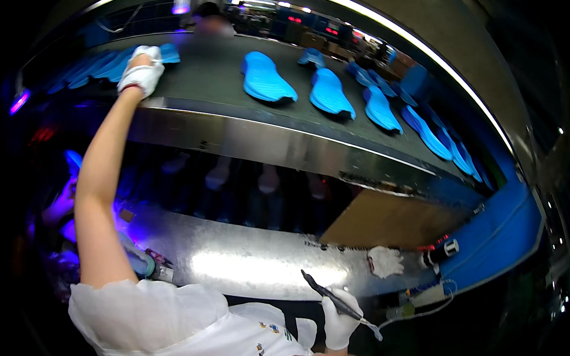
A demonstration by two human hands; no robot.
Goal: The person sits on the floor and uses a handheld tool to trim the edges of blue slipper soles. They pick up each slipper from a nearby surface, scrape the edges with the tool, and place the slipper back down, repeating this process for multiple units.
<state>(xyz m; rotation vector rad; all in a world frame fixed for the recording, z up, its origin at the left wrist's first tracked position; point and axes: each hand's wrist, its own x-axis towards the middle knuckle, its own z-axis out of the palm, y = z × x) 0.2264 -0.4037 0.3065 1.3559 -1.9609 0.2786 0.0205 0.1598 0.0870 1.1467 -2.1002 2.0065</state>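
My left hand (143, 73), in a white glove, reaches far out to the left end of a dark conveyor belt (200, 79). It lies against a blue shoe sole (170, 53), which shows just past the hand. The fingers are turned away, so I cannot tell whether they grip it. Close to my body, my right hand (340, 320), also gloved in white, is closed around a black pen-shaped tool (330, 297). The tool's tip points up and left, and a pale cord trails from its rear end. Several more blue soles (268, 78) lie spaced along the belt.
Under the belt, a metal ledge (231, 242) holds a crumpled white glove (386, 262), a black-and-white cylinder (441, 251) and a brown board (391, 221). A bottle (142, 264) stands at the left in purple light. Another person (214, 23) is beyond the belt.
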